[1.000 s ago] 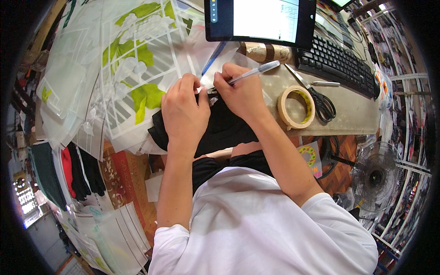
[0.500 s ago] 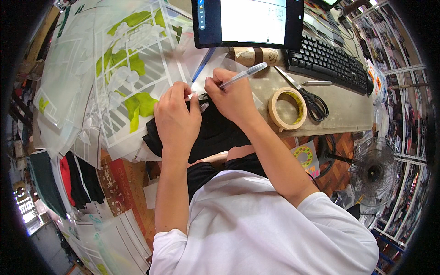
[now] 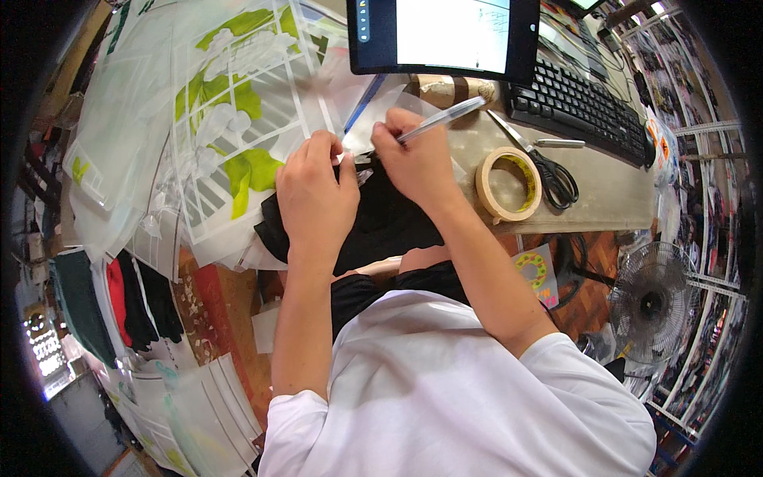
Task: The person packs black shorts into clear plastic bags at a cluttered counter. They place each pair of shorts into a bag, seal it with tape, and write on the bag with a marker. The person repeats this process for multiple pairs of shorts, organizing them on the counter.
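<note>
Black cloth [image 3: 389,216] lies folded beneath and just on the near side of both hands, filling the space between the 2 wrists. From my remote post I record its long axis as crosswise, roughly left to right, with the left end showing past the outer side of the left hand [image 3: 319,179].

Critical relation: the cloth's far edge sits at the fingertips of both hands, so neither is clearly nearer there. The left hand covers more of the cloth, reaching over its left part; the right hand [image 3: 417,155] meets it at the far right side.

Left hand: fingers bent, thumb brought close to the forefinger at the far edge. I cannot tell whether cloth is pinched between them. Right hand: closed, with 1 pen [image 3: 447,118] held in it, the barrel slanting away up and to the right. The writing end is hidden from me.

Surroundings: clear plastic sheets [image 3: 139,119] spread to the left of the left hand. To the right of the right hand I note 1 tape roll [image 3: 483,189], then 1 pair of scissors [image 3: 543,161] just beyond it, both on the table [image 3: 608,203]. A keyboard [image 3: 580,111] lies farther out, and a screen [image 3: 449,36] stands past both hands.
</note>
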Available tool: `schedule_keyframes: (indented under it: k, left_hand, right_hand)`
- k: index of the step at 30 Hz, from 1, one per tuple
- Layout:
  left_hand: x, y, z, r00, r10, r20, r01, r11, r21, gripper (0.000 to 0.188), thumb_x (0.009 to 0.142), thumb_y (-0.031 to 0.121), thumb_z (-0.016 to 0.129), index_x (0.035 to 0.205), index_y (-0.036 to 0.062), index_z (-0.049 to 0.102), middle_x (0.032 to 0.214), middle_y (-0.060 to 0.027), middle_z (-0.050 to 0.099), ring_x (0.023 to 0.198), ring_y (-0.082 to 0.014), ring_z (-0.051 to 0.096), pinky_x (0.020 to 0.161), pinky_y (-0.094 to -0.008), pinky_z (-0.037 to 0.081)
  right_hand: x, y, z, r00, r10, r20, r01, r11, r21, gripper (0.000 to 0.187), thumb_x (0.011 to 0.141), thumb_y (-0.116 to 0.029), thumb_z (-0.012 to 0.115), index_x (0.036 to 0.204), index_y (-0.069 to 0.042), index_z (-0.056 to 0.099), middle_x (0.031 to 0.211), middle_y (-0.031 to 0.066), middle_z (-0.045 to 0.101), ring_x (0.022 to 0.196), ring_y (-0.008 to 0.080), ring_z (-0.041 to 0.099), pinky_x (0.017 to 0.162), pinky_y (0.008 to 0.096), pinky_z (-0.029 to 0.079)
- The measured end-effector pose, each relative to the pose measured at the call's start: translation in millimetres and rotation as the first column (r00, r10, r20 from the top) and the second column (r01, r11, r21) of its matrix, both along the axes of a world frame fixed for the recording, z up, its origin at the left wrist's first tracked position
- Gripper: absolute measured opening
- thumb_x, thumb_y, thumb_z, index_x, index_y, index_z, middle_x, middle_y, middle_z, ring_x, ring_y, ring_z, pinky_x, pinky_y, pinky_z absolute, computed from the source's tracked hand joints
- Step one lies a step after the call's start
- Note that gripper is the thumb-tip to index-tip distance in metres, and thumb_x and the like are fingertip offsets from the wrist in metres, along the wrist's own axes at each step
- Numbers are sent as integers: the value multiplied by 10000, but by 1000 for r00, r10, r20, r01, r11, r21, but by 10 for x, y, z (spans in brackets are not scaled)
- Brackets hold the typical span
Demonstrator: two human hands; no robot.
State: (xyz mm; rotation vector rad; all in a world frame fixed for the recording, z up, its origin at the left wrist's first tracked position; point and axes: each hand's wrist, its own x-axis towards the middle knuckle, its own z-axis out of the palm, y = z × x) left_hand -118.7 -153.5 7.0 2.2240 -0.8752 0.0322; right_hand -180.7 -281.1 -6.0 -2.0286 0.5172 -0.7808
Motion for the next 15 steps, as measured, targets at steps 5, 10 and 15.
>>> schedule_keyframes:
  k: [5,10,15]
  left_hand:
    - [5,-9,20,999,-6,44,7,999,-31,170,767,69,682,838,-3,545,768,-172,604,735,-350,604,677,-415,460]
    - [5,-11,17,998,-5,63,7,999,-37,167,766,63,680,830,-3,541,758,-170,599,728,-358,597,675,-422,454]
    - [1,-5,22,999,-11,43,12,1000,-27,166,768,62,679,831,-3,539,757,-167,600,733,-355,599,676,-426,453]
  right_hand:
    - [0,17,8,1000,-3,-13,2,1000,-21,209,768,-48,638,626,11,497,537,181,511,438,270,493,439,360,369]
    - [4,25,25,1000,7,3,-7,1000,-7,183,761,-27,624,632,12,501,543,178,518,445,271,508,444,355,377]
    - [-12,14,35,1000,27,15,-27,999,-27,155,748,-16,622,640,10,513,552,177,523,463,280,528,451,358,384]
